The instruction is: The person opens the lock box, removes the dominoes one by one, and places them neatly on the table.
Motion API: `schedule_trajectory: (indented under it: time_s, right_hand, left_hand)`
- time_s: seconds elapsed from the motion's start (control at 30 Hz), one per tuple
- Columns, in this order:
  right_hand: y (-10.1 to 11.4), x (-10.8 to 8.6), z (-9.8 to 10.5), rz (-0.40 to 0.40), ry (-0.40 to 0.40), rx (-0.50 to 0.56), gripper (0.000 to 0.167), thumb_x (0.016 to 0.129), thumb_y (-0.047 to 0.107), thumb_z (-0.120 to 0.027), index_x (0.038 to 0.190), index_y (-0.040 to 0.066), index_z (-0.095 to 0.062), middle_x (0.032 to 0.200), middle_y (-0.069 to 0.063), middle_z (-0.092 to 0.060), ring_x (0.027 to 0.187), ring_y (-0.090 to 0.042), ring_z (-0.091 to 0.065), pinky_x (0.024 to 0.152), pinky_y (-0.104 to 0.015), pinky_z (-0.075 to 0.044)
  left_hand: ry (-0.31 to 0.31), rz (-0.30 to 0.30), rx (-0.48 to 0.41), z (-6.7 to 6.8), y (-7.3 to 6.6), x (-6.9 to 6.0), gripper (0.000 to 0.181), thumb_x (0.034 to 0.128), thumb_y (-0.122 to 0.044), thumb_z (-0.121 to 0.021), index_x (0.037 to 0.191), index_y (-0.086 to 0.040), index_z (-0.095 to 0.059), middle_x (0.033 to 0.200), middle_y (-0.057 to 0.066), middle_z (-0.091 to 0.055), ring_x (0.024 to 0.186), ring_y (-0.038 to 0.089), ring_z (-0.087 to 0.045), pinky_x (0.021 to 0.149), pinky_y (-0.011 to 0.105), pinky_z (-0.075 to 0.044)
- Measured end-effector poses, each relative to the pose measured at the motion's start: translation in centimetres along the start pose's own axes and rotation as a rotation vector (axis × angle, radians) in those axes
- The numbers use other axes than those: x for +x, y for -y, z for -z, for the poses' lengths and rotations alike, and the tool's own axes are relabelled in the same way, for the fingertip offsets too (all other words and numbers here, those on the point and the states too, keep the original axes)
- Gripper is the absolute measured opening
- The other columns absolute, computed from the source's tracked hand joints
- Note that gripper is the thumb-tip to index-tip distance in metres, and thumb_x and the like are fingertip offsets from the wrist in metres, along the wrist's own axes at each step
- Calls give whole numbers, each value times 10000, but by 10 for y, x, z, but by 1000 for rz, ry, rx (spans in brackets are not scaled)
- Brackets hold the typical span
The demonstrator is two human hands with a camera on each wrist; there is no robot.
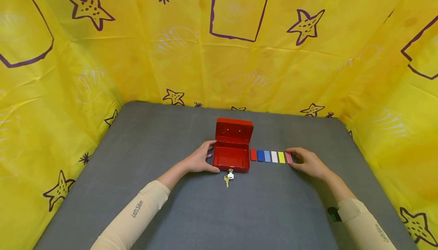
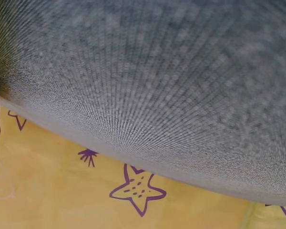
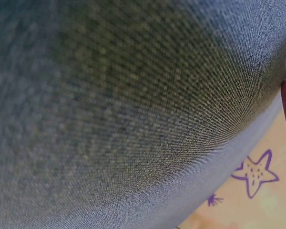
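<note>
In the head view, a red cash box (image 1: 230,158) stands on the table with its lid (image 1: 235,130) raised. Two keys (image 1: 228,178) hang at its front lock, one of them in it. My left hand (image 1: 197,160) rests against the box's left side, fingers spread, thumb at the front corner. To the right of the box lies a row of small coloured blocks: red (image 1: 253,155), dark blue (image 1: 261,155), light blue (image 1: 267,156), white (image 1: 275,157), yellow (image 1: 281,157) and pink (image 1: 289,157). My right hand (image 1: 309,162) pinches the pink block end to end between forefinger and thumb.
The dark grey table (image 1: 232,219) carries everything. Yellow cloth (image 1: 191,64) with purple starfish drawings encloses its back and sides. Both wrist views mostly hold grey fabric (image 2: 148,86), with only finger edges showing at their borders.
</note>
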State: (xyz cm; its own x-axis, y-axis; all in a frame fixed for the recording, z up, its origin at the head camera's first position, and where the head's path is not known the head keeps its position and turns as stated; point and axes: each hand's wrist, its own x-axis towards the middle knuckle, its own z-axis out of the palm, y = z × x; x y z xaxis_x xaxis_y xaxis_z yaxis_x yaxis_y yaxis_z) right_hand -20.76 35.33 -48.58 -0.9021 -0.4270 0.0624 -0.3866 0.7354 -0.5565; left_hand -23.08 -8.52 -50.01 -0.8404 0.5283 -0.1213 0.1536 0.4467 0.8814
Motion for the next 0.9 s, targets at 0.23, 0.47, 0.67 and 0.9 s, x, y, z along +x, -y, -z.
schedule_trajectory:
  time_s: [0.23,0.47,0.67,0.9]
  right_hand:
    - [1,-2,0,-2,-7,1,485,845,87,-759,1287,-7,-581,1254,-170,-599,1147,-355,-561,966,-554,-442]
    - [5,-2,-2,44,-89,-40,457,842,146,-771,1251,19,-616,1220,-122,-629,1109,-308,-569,968,-333,-454]
    - [16,3,-6,97,-181,-68,424,851,88,-744,1240,-11,-611,1224,-160,-622,1138,-358,-523,951,-529,-397]
    - [40,17,-12,116,-212,-79,431,853,43,-723,1257,-31,-591,1229,-204,-610,1144,-401,-499,958,-585,-385]
  left_hand:
    - [-7,3,-7,-1,-2,0,1011,708,-211,-888,1488,-95,-255,1484,110,-327,1368,265,-366,1064,394,-406]
    - [-3,-11,4,1,-3,0,1011,709,-192,-885,1489,-85,-251,1477,111,-331,1370,261,-358,1061,396,-408]
    - [9,-35,81,2,-4,-1,1024,721,-200,-876,1504,-37,-236,1457,128,-353,1337,262,-388,1052,388,-417]
    - [23,-35,211,1,-8,-6,1046,741,-246,-857,1529,-34,-203,1451,145,-373,1270,273,-436,1039,407,-441]
